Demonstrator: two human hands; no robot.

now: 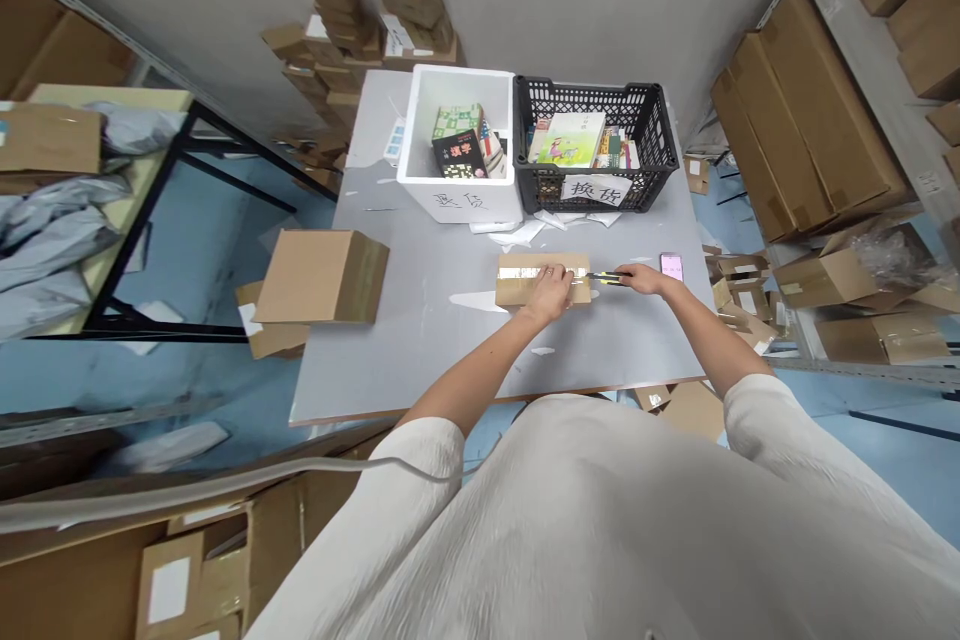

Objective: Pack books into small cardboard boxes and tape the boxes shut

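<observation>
On the left of the grey table stands a closed cardboard carton. Far centre, a white foam bin holds books. Nearer, the small cardboard parcel lies under the left hand, spread loosely on its top. A black plastic crate stands beyond. The right hand grips a box cutter, its tip at the parcel's right end; a smartphone lies just right.

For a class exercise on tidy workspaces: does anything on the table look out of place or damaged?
Yes: white scraps lie strewn before the black crate, like litter. White patches mar the grey tabletop beside the small carton; paper or wear, I cannot tell.
</observation>
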